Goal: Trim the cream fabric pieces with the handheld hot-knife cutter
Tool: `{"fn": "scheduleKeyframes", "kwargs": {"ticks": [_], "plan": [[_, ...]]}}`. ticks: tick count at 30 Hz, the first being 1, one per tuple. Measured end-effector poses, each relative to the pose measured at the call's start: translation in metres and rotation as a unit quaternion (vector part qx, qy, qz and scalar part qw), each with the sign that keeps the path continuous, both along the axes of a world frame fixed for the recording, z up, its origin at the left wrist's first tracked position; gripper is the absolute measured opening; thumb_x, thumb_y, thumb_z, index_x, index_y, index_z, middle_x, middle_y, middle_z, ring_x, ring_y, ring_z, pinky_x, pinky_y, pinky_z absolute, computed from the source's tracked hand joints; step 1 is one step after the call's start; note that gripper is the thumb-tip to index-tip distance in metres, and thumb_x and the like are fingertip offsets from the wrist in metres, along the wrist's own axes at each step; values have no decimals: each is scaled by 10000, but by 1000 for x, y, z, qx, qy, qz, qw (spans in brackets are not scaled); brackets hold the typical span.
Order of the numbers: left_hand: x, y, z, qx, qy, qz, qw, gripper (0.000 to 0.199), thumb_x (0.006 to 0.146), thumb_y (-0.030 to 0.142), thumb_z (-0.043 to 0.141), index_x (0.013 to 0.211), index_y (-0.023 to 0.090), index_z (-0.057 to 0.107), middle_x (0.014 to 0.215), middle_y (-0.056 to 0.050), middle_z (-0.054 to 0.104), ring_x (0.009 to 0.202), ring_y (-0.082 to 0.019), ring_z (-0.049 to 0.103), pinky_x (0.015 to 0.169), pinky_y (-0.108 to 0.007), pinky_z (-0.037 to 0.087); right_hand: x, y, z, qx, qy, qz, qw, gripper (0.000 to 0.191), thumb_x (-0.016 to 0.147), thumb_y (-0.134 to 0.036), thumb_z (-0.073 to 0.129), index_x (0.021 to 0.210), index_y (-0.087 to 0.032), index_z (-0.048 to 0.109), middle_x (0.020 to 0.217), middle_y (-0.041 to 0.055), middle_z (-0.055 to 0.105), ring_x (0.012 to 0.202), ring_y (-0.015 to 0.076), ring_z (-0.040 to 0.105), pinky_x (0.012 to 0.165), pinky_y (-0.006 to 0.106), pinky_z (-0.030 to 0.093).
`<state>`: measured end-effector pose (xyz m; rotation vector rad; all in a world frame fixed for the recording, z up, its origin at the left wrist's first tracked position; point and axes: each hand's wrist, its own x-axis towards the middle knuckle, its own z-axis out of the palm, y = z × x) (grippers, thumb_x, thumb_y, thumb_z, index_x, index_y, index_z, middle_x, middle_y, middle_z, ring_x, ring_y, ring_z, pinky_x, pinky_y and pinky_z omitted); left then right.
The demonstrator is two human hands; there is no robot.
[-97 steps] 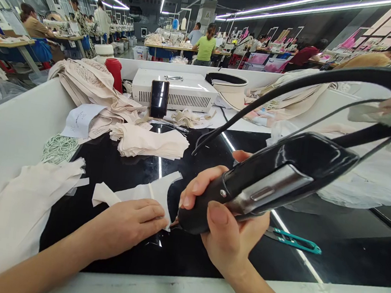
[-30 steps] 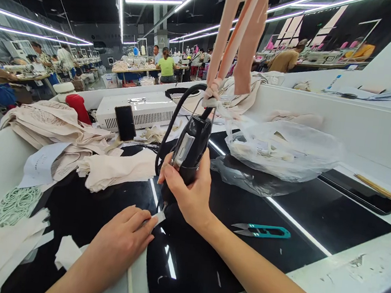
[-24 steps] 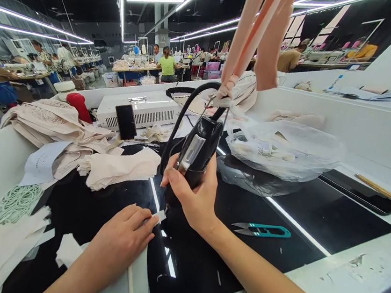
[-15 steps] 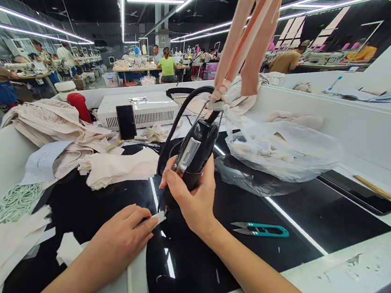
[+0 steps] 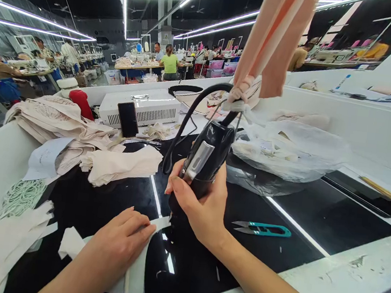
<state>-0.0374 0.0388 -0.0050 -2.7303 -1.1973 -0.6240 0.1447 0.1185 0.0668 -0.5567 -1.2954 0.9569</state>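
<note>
My right hand (image 5: 199, 205) is closed around a black corded hand tool (image 5: 213, 139) with a silver lever on its side. Pink cloth strips (image 5: 268, 46) are knotted near the cord end of the tool. Its lower tip meets the end of a pale fabric piece (image 5: 160, 224) on the black glossy surface. My left hand (image 5: 119, 243) presses that fabric from above, fingers together, just left of the tip. Part of the piece spreads out below the hand, and a thin pale stick-like item (image 5: 126, 285) shows there. Exactly where the tip touches is hard to make out.
Teal thread snips (image 5: 263, 229) lie to the right. A clear plastic bag (image 5: 294, 150) sits behind them. Stacked cloth pieces (image 5: 126, 163), a phone (image 5: 128, 119) and a white vented box (image 5: 140, 105) stand further back. Green cords (image 5: 22, 197) lie at left.
My right hand has shifted the tool slightly right, its top leaning further that way. The pale fabric's end now reaches further right from my left fingers. My left hand has barely moved.
</note>
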Motion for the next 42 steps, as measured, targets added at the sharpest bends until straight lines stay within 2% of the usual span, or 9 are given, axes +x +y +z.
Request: {"fn": "scheduleKeyframes", "kwargs": {"ticks": [7,13,18,27,31,38,42], "plan": [[3,0,0,5,13,2,1000,259,1032,23,460,1230,113,600,1055,-87,669,967,-216,683,1066,-518,582,-14,3,1,-4,28,35,999,355,829,-266,726,1059,-287,456,769,-68,561,558,128,563,529,297,502],[4,0,0,4,29,10,1000,263,1001,17,510,1223,115,614,1069,-84,669,988,-232,681,1047,-498,594,-22,2,-4,2,12,27,1000,341,821,-257,710,1061,-278,469,804,-53,554,609,136,567,550,306,501],[5,0,0,19,39,7,999,267,998,3,498,1224,98,606,1061,-87,674,991,-234,681,1056,-489,588,-18,4,-4,10,9,24,1000,321,842,-246,701,1056,-278,463,805,-58,585,586,126,584,548,298,513],[3,0,-3,25,12,7,1000,264,1026,23,461,1227,133,591,1062,-85,684,947,-226,696,1039,-507,593,-9,6,-6,1,24,18,1000,377,827,-222,724,1114,-276,485,768,-78,613,539,118,592,517,276,515],[3,0,-1,17,10,3,1000,271,1029,22,444,1234,125,589,1073,-92,687,952,-228,700,1039,-517,592,-10,6,-4,-8,26,7,1000,342,833,-220,724,1063,-279,478,767,-76,621,533,116,598,512,272,526],[2,1,-1,22,13,8,1000,314,997,3,482,1262,131,590,1073,-91,697,960,-246,708,1015,-521,603,-10,-6,-2,-9,48,56,997,317,836,-227,727,1022,-278,475,757,-79,614,532,108,589,507,259,527],[2,0,-1,13,9,10,1000,330,989,-3,486,1269,138,590,1084,-89,697,963,-241,709,1007,-520,606,-12,-11,-5,-7,30,55,998,326,828,-224,723,1049,-274,489,782,-68,619,550,110,596,542,272,542]]}}
